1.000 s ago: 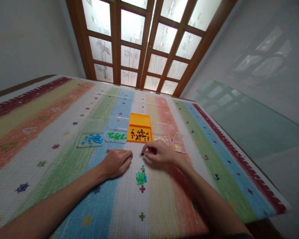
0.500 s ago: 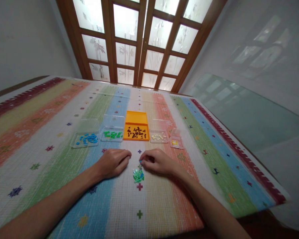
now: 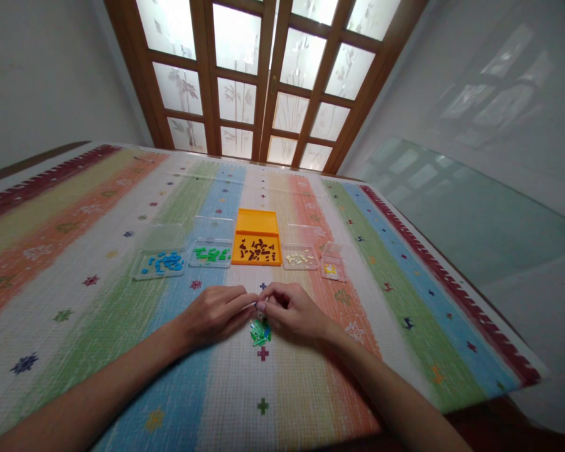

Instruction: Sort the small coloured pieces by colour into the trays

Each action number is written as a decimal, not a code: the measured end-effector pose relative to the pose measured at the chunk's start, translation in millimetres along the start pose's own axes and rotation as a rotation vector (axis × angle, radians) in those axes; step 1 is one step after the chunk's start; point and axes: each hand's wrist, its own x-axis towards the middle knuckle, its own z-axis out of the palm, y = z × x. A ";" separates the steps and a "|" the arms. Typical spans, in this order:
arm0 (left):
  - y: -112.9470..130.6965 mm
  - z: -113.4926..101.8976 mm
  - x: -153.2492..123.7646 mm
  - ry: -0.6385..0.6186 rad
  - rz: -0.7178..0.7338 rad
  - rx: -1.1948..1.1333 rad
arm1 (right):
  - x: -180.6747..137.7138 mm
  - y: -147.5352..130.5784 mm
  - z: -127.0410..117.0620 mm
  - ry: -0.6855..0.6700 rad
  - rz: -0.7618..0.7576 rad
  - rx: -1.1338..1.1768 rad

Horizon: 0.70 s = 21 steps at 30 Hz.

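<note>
My right hand is closed, its thumb and index finger pinching a tiny blue piece mostly covered by the fingertips. The fingers of my left hand are drawn together and meet the right fingertips at that piece. What the left fingers grip, if anything, is hidden. Just below the hands, on the cloth, lies a small pile of green building pieces with a little blue among them.
Beyond the hands stand open boxes in a row: a clear box of blue pieces, one of green, an orange case of dark brown, a clear box of cream, and a smaller one of yellow. A striped tablecloth lies underneath.
My left hand has moved right and its fingertips now meet those of my right hand, which has shifted slightly left. Earlier a gap lay between them. The pile and boxes have stayed put.
</note>
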 end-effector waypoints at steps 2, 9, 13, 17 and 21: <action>0.2 -1.0 1.2 -0.024 0.017 -0.013 | 0.0 1.5 0.6 0.010 -0.005 0.002; -33.7 -46.5 5.0 -0.071 -0.049 0.182 | 1.5 4.0 -12.4 -0.002 0.025 -0.020; -68.6 -91.6 -7.5 -0.232 -0.371 0.249 | -0.5 0.6 -25.6 -0.166 0.043 -0.080; -89.8 -116.5 -20.4 -0.410 -0.643 0.407 | -3.8 -1.9 -30.1 -0.261 0.046 -0.161; -97.4 -124.2 -24.6 -0.559 -0.779 0.455 | -5.7 -3.0 -28.4 -0.331 0.003 -0.207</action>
